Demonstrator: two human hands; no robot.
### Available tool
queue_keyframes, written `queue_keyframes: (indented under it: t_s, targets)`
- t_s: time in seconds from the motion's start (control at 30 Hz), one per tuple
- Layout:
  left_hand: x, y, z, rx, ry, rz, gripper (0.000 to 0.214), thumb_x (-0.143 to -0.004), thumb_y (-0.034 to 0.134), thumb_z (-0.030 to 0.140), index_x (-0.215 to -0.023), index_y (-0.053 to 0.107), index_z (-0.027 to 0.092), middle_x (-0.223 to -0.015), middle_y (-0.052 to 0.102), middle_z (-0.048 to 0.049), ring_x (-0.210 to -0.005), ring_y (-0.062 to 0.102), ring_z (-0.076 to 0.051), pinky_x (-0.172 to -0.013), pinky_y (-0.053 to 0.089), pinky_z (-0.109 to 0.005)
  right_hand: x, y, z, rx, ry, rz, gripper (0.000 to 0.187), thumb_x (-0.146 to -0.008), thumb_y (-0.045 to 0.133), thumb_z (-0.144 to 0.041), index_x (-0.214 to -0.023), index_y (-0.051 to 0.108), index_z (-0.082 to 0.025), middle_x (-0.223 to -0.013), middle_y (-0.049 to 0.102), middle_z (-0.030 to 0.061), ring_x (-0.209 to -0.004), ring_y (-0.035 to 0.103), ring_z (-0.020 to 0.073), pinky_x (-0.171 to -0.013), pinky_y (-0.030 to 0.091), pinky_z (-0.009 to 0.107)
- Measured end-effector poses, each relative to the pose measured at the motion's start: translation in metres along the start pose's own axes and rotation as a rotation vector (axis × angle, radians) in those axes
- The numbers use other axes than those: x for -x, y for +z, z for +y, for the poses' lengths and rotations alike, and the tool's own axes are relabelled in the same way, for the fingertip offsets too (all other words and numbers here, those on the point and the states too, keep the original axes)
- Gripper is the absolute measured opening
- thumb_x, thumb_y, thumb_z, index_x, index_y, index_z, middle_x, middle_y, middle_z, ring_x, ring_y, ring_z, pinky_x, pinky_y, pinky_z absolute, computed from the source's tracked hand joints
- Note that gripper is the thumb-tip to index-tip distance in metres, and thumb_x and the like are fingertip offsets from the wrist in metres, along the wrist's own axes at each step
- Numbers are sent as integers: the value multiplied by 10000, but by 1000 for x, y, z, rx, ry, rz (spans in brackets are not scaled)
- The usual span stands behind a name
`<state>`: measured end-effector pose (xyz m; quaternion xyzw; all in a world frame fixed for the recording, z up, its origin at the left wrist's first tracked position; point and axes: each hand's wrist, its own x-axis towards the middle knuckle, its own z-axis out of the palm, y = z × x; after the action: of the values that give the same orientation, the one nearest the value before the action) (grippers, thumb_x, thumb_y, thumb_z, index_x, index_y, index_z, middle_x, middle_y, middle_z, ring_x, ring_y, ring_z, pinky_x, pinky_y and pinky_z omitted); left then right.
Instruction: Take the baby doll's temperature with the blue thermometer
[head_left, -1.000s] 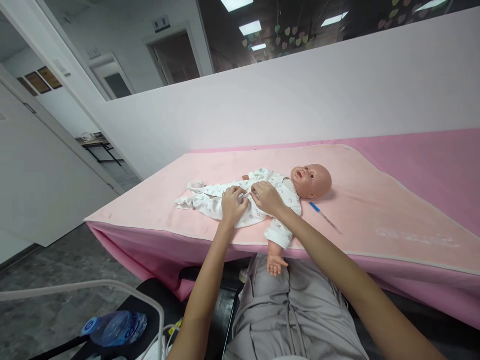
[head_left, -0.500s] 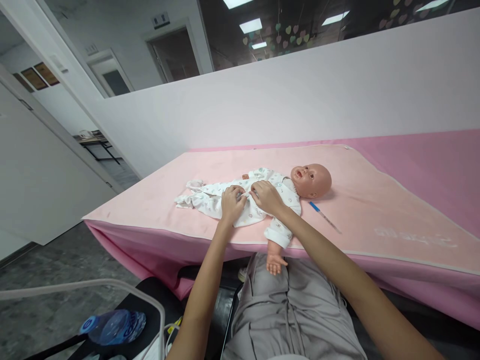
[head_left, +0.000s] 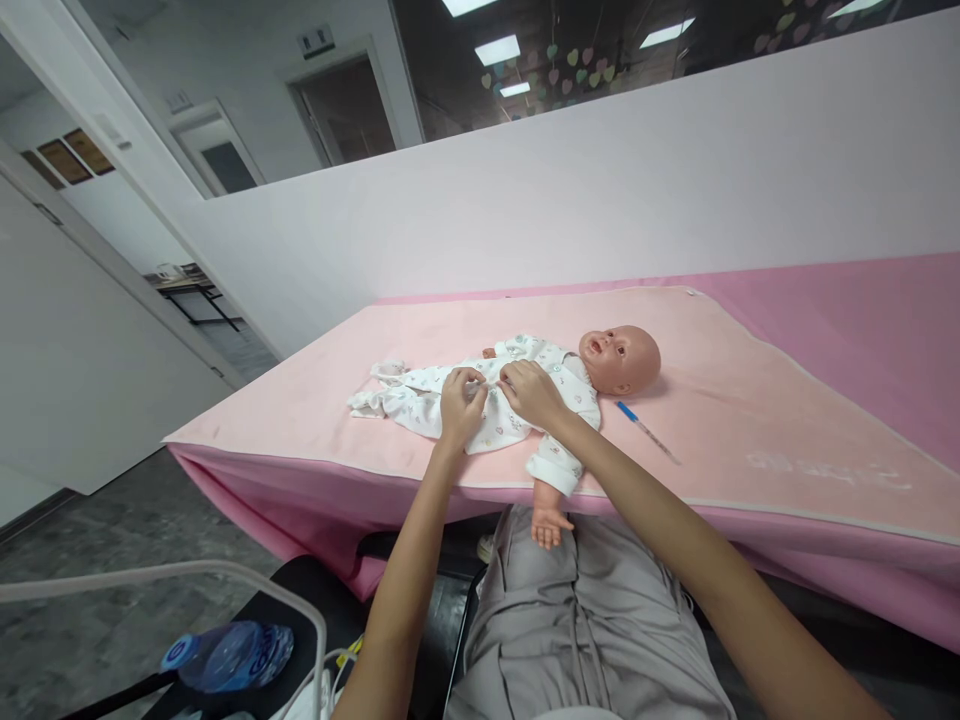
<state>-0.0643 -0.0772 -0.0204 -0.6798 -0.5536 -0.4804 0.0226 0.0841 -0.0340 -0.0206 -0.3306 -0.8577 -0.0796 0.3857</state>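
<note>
A baby doll (head_left: 621, 360) lies on its back, head to the right, dressed in a white printed outfit (head_left: 499, 428). Over its belly my left hand (head_left: 461, 408) is curved, thumb and forefinger slightly apart, close to the front of the clothing. Just to the right, my right hand (head_left: 532, 393) has its fingers pinched at the outfit's front, by a thin white tie that is mostly hidden. The doll's near arm (head_left: 551, 500) hangs over the table edge, palm up. A blue-capped thin stick, like a thermometer or pen (head_left: 646, 432), lies below the doll's head.
A pale pink mat (head_left: 300, 400) covers the table over a darker pink cloth (head_left: 885, 330). Behind stands a white partition (head_left: 600, 200). At lower left, a water bottle (head_left: 229, 655) lies on a black chair, near a bent white tube (head_left: 225, 568).
Half a second ago a white tie was stretched between both hands. My left thumb and forefinger have since parted and drawn slightly left; my right hand has barely moved.
</note>
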Motion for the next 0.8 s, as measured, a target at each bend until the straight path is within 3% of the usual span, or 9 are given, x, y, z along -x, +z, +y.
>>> queue_keyframes:
  t_s: [0.1,0.37,0.53,0.6,0.7,0.8]
  targets:
    - [1,1,1,-24,41,16,99,-799,488,254,-769,572,212,-915,566,-32,-935,531,-174,-868,409,-319,1,-1,0,3,-4,2,114,-879,421,-225,-822,505,-173,-795,573,54,-766,477,193,-742,330,303]
    - [1,4,-1,-181,107,-85,106,-769,530,273,-792,620,222,-976,594,-35,-931,529,-193,-862,390,-345,-1,0,-2,32,-10,-19,117,-873,416,-191,-816,516,-170,-800,576,55,-790,482,191,-752,332,306]
    - [1,4,-4,-188,115,-114,92,-748,536,254,-774,619,223,-989,610,-35,-948,530,-210,-869,386,-371,7,-31,-3,96,-7,-34,99,-847,438,-159,-823,533,-164,-844,585,77,-839,495,206,-781,338,321]
    - [1,2,-4,-177,111,-122,95,-746,529,251,-794,607,225,-985,611,-40,-956,531,-219,-872,387,-384,28,-55,-1,72,83,41,96,-845,443,-163,-827,536,-174,-867,593,69,-859,503,199,-793,344,314]
    - [-1,0,-1,-106,92,-84,232,-720,552,255,-951,557,229,-983,603,-47,-947,535,-223,-862,406,-384,80,-89,6,118,353,191,131,-865,422,-211,-843,548,-181,-867,610,71,-842,522,199,-775,359,314]
    - [-10,1,7,72,80,40,308,-744,537,266,-1047,497,227,-1046,581,-52,-939,544,-194,-868,424,-353,135,-108,17,337,559,79,157,-852,451,-262,-839,585,-180,-821,631,95,-815,540,241,-716,359,343]
